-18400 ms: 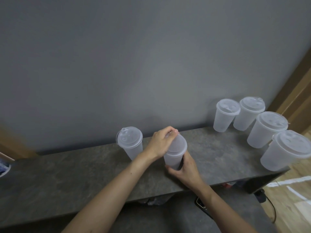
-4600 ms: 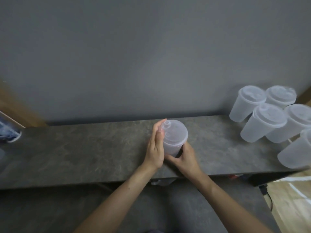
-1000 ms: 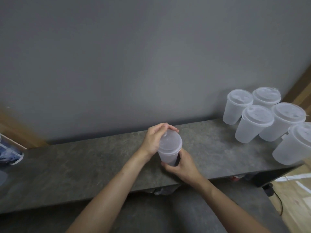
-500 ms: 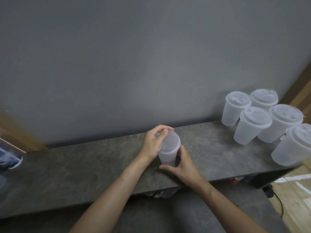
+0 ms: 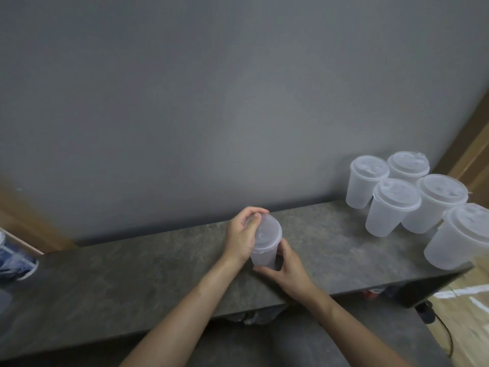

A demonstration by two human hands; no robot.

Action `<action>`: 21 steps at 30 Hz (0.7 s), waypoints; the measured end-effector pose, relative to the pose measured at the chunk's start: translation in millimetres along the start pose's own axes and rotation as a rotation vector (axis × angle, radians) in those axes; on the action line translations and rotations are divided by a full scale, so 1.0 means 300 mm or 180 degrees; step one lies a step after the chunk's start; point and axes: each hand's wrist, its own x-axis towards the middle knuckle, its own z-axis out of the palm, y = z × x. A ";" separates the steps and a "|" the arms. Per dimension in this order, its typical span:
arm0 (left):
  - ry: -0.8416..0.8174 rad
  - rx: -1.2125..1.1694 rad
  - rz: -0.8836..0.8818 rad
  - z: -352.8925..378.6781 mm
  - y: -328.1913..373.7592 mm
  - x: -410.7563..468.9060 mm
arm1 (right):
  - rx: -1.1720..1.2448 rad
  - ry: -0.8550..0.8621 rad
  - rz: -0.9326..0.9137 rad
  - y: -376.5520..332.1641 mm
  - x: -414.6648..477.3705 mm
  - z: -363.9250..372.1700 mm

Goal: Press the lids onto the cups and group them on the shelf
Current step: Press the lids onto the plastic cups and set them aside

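Lid-pressing step on the one ungrouped cup (image 5: 263, 259), mid-shelf (image 5: 132, 274) near the front edge. Left hand (image 5: 242, 235) curls over the lid (image 5: 267, 234), clamping its left rim; right hand (image 5: 288, 268) grasps the cup low on its wall. Can't tell if the lid is fully seated. Five lidded cups (image 5: 391, 207) sit grouped at the right end, well apart. Next, likely: press round the rim, then carry it right to join them.

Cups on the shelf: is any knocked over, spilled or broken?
No. The five lidded cups on the right stand upright, nothing spilled. The nearest one sits close to the shelf's front corner. The sixth cup is held by the left hand and right hand.
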 end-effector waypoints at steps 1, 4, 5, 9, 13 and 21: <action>-0.0018 -0.0122 -0.0179 -0.005 0.021 0.009 | 0.0113 -0.0039 0.0025 -0.008 -0.002 -0.012; -0.0349 -0.0597 -0.0670 -0.047 0.097 0.035 | 0.0711 -0.0494 0.0302 -0.095 -0.022 -0.075; -0.0481 -0.0672 -0.0675 -0.063 0.115 0.038 | 0.0955 -0.0608 0.0432 -0.140 -0.027 -0.090; -0.0785 -0.1121 -0.0475 -0.081 0.173 0.023 | 0.2167 -0.0952 0.0824 -0.312 -0.044 -0.099; -0.0555 -0.1201 -0.0300 -0.069 0.246 0.003 | 0.2601 -0.1055 0.0816 -0.403 -0.068 -0.091; -0.0566 -0.1501 -0.0606 -0.072 0.330 -0.014 | 0.2878 -0.1448 0.0644 -0.499 -0.093 -0.116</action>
